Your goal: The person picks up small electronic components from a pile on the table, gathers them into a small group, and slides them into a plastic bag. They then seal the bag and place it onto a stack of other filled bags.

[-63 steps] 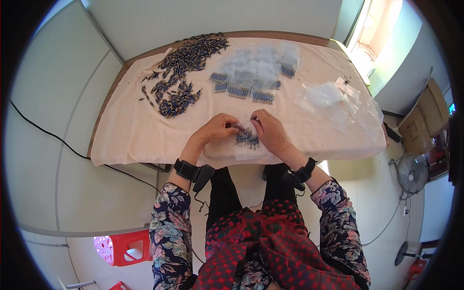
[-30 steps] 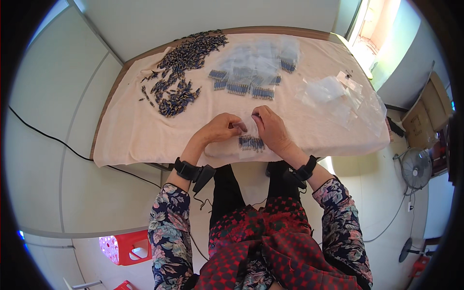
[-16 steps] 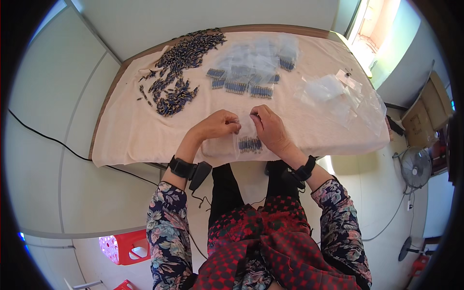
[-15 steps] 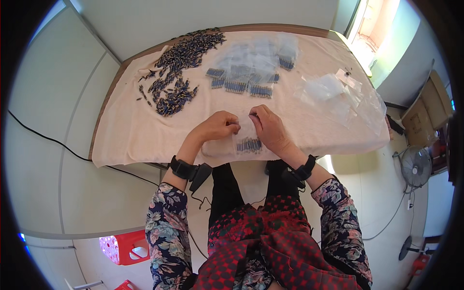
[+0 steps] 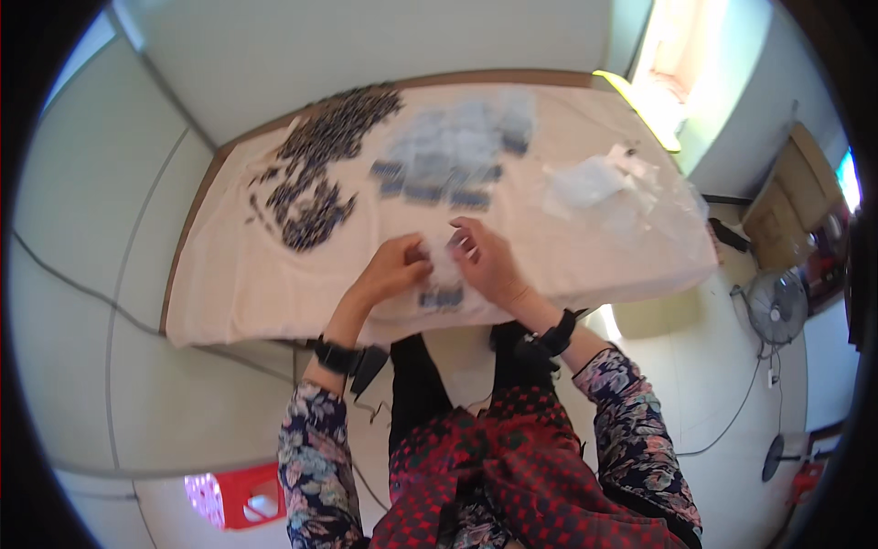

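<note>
A small clear plastic bag (image 5: 444,271) lies near the front edge of the cloth-covered table, with a row of dark blue, metal-tipped pieces (image 5: 442,298) inside its lower end. My left hand (image 5: 395,268) is closed in a pinch at the bag's upper left side. Across from it, my right hand (image 5: 489,263) has its fingers curled at the upper right side, thumb and fingertips at the plastic. Motion blurs the fingertips and the bag's top edge. Black straps with small devices sit on both wrists.
Loose dark pieces (image 5: 315,165) form a large heap at the back left. Several filled bags (image 5: 439,156) overlap at the back middle. Clear plastic bags (image 5: 599,183) lie at the right. A fan (image 5: 776,306) and cardboard (image 5: 794,201) stand right of the table; a red stool (image 5: 247,499) is lower left.
The whole view has shifted, so the table sits lower and further left. My right fingers look less tightly pinched, with gaps between them; my left hand keeps its pinch at the bag.
</note>
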Demonstrator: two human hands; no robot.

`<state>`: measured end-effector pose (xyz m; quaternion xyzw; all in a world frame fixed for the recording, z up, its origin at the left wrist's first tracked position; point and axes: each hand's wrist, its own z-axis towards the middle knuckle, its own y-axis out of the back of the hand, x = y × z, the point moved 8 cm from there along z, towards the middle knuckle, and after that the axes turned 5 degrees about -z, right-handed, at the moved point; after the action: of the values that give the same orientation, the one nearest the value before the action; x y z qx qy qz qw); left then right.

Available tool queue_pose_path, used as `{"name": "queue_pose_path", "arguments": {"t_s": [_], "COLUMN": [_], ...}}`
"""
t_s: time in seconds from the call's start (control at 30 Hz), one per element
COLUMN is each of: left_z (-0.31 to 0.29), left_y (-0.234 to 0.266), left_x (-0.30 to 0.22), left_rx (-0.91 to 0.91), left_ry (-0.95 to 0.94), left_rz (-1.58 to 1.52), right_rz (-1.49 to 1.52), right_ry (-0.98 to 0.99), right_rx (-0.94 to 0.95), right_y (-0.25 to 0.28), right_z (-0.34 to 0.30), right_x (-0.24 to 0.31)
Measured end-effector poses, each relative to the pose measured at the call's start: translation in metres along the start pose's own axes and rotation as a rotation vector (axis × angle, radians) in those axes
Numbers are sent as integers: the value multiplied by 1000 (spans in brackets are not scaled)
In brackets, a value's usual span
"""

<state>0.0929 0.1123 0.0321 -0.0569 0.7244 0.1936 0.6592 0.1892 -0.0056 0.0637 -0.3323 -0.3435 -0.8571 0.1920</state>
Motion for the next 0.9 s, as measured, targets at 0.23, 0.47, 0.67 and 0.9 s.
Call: {"name": "queue_pose_path", "arguments": {"t_s": [0.23,0.47,0.67,0.9], "left_z": [-8,-28,-70,-70], "left_y": [-2,4,20,4], "left_x": [-10,-34,-16,-19], "left_rx": [-29,-256,-475,-448], "left_ry": [-89,-268,-400,-519], "left_rz": [-25,-128,736,851], "right_rz": [629,568,269,-118], "right_ry": [-385,-397,-356,-191], "right_rx": [341,285,20,-196], "right_y": [-34,-4,79,124], "right_z": [-17,-6,74,169], "right_x": [-26,-31,-102,-182]}}
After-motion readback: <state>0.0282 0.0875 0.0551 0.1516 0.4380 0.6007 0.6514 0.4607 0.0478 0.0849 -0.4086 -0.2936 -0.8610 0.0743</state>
